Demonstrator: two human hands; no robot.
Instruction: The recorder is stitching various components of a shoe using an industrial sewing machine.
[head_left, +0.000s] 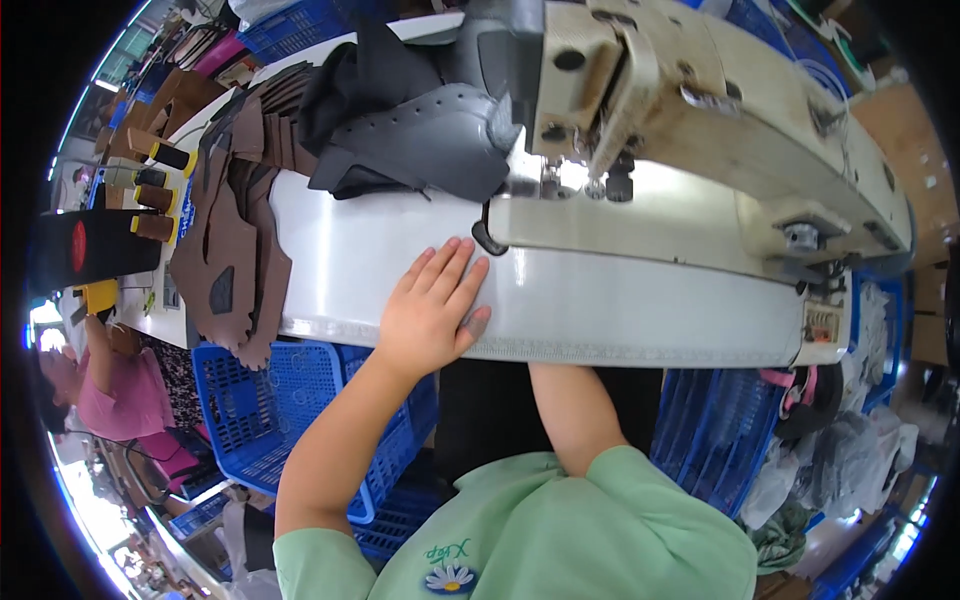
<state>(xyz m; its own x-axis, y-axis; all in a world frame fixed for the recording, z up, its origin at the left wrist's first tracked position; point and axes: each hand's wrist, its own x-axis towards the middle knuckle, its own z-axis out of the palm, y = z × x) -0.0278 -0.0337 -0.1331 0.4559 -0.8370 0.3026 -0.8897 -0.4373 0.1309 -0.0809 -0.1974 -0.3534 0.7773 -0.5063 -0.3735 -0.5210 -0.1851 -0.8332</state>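
My left hand (pixel 425 312) lies palm down on the white table of a sewing machine (pixel 640 100), fingers stretched forward and thumb out to the side. It holds nothing; the tip of its thumb looks grey. Just beyond its fingertips is a small dark oval piece or opening (pixel 489 238) in the tabletop. My right forearm (pixel 575 405) passes under the table's front edge, so the hand itself is hidden. Behind my left hand, dark grey shoe-upper pieces (pixel 425 140) with a row of holes lie heaped beside the machine's needle area. Brown cut pieces (pixel 235 240) hang over the table's left end.
Thread spools (pixel 155 197) stand at the far left. Blue plastic baskets (pixel 270 400) sit below the table on the left, and another blue basket (pixel 715 430) is on the right near plastic bags (pixel 840 460). A person in pink (pixel 125 395) is off to the left.
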